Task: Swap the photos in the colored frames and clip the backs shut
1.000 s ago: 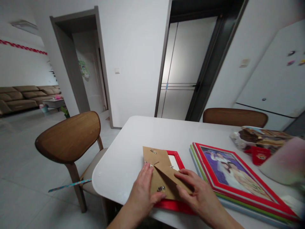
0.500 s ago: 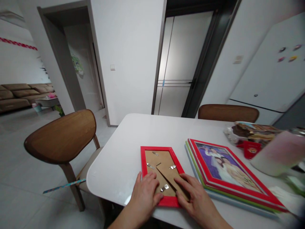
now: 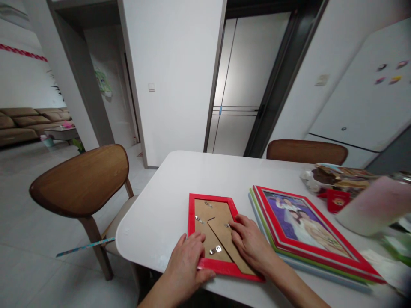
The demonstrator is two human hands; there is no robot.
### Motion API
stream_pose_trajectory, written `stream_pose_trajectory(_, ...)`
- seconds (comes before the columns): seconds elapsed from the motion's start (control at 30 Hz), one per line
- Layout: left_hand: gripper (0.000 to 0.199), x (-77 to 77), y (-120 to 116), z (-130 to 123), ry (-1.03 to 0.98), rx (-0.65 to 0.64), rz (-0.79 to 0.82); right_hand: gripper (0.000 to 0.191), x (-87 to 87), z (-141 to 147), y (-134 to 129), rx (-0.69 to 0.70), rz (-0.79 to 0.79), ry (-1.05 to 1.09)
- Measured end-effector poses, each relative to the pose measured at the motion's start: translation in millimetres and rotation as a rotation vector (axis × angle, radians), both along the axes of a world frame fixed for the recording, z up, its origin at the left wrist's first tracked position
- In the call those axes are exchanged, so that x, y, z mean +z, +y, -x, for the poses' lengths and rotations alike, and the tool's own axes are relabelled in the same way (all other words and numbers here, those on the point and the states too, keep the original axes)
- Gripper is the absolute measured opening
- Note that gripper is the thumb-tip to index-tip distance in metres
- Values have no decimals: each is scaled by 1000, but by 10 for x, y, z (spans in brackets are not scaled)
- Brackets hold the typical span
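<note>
A red picture frame (image 3: 191, 214) lies face down on the white table, its brown backing board (image 3: 218, 209) showing. Small metal clips sit around the board; the lower clip (image 3: 215, 249) is in plain view. A slanted easel flap (image 3: 224, 244) is part of the backing. My left hand (image 3: 188, 261) is closed on the frame's lower left corner, fingers over the side and thumb along the bottom edge. At the right side, the bent fingers of my right hand (image 3: 250, 241) press on the right clip (image 3: 227, 225); its thumb is hidden.
To the right lies a stack of frames, topped by a red-framed photo (image 3: 305, 222). Behind it are a plastic-wrapped bundle (image 3: 340, 175), a red packet (image 3: 338, 200) and a pinkish jar (image 3: 375, 207). Wooden chairs (image 3: 83, 179) stand at the table's left and far sides.
My right hand has moved up from the flap to the right clip. My left hand has slid down and left to the frame's lower corner. The frame has turned slightly.
</note>
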State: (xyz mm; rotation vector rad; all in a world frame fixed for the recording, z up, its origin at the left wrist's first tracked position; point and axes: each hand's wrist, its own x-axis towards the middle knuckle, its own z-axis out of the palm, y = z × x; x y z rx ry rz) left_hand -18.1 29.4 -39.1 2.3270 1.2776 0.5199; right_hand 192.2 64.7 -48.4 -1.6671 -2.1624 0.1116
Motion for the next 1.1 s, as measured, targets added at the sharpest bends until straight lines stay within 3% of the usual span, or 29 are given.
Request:
stream_pose_trajectory(0.27, 36, -15, -40, 31, 4, 0, 12, 29, -50, -11, -70, -25, -32, 57)
stream_pose_trajectory(0.53, 30, -73, -31, 53, -53, -14, -22, 28, -18, 71, -211, -23, -158, -59)
stream_pose_trajectory(0.77, 28, -61, -30, 40, -74, -8, -14, 31, -40, -11, -50, -114, -46, -63)
stream_pose_trajectory(1.1, 29, -55, -52, 32, -66, 6, -9, 31, -12, -43, -85, -9, 2, -37)
